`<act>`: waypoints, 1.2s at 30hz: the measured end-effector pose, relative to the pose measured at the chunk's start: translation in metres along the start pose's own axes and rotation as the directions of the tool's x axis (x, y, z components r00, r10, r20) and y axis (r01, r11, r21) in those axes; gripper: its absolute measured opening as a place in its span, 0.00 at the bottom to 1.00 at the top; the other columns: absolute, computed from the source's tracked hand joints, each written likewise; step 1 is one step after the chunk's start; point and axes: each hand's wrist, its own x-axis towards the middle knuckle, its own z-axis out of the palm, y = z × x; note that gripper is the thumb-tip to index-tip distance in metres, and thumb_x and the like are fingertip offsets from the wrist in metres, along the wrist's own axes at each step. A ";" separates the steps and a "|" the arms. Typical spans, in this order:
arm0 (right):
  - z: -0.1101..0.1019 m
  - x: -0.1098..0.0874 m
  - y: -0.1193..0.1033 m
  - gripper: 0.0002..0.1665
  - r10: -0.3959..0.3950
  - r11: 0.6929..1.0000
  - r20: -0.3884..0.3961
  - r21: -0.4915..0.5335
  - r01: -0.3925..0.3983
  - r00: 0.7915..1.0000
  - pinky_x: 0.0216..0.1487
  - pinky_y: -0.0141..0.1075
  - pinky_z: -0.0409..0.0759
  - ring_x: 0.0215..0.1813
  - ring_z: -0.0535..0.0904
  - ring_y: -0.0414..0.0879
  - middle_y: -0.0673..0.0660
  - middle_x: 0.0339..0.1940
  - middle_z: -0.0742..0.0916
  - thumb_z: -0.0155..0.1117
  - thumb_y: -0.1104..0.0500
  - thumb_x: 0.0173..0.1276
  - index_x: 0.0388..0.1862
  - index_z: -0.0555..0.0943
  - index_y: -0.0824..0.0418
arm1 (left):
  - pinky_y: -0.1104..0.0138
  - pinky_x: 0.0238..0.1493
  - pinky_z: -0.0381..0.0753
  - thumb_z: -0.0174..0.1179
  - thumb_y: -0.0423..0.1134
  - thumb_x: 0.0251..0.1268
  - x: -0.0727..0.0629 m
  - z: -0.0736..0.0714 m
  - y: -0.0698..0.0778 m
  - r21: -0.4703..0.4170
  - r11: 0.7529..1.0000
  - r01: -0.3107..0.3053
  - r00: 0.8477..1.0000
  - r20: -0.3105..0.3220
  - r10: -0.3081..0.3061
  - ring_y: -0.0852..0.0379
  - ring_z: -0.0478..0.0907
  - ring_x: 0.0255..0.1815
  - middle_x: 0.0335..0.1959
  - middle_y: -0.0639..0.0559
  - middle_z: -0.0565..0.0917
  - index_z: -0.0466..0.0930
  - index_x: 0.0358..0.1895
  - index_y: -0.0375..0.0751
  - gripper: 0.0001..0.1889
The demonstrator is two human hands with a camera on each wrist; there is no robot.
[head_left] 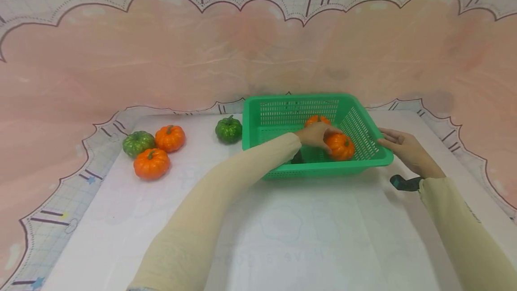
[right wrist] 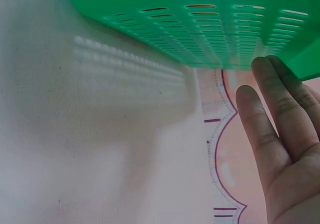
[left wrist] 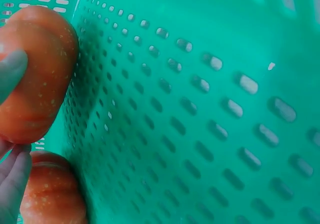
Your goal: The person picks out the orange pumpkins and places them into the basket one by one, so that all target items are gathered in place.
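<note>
My left hand [head_left: 317, 134] reaches into a green plastic basket [head_left: 308, 168] and grips an orange mini pumpkin [head_left: 342, 147] near its right side. In the left wrist view, thumb and fingers lie on opposite sides of this pumpkin [left wrist: 42, 78]. A second orange pumpkin [head_left: 317, 119] lies just behind it in the basket. Something dark green [head_left: 297, 158] shows inside, mostly hidden by the left sleeve. At the basket's right front corner, my right hand [head_left: 412, 152] holds the rim, thumb on top. Its fingers [right wrist: 285, 108] reach along the outer wall in the right wrist view.
Left of the basket stands a dark green pumpkin [head_left: 229, 130]. Farther left, a green pumpkin [head_left: 138, 143] and two orange ones [head_left: 170, 138] cluster on the white tabletop [head_left: 278, 228]. A patterned cloth [head_left: 194, 62] hangs behind the table. A dark device [head_left: 405, 183] sits at the right wrist.
</note>
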 end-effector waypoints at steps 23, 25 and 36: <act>-0.002 0.001 0.004 0.44 -0.021 0.999 0.009 -0.039 0.022 1.000 0.69 0.65 0.54 0.73 0.53 0.67 0.70 0.73 0.59 0.50 0.42 0.71 0.74 0.50 0.66 | 0.73 0.65 0.69 0.66 0.31 0.55 0.000 0.002 -0.006 -0.260 0.966 0.002 0.997 0.078 0.019 0.55 0.64 0.71 0.71 0.49 0.65 0.62 0.69 0.38 0.36; -0.002 0.001 0.004 0.44 -0.021 0.999 0.009 -0.043 0.021 1.000 0.69 0.65 0.53 0.73 0.51 0.68 0.70 0.73 0.59 0.50 0.42 0.71 0.74 0.49 0.66 | 0.73 0.66 0.68 0.66 0.31 0.55 -0.001 0.002 -0.005 -0.280 0.960 0.012 0.997 0.072 0.008 0.55 0.64 0.71 0.71 0.48 0.66 0.63 0.69 0.37 0.36; -0.001 0.001 0.003 0.44 -0.013 1.000 0.012 -0.026 0.013 1.000 0.70 0.64 0.54 0.73 0.52 0.67 0.70 0.73 0.59 0.50 0.42 0.71 0.74 0.49 0.66 | 0.73 0.64 0.71 0.66 0.31 0.55 -0.005 0.002 -0.001 -0.318 0.947 0.049 0.998 0.060 -0.031 0.55 0.67 0.69 0.69 0.48 0.69 0.66 0.66 0.38 0.33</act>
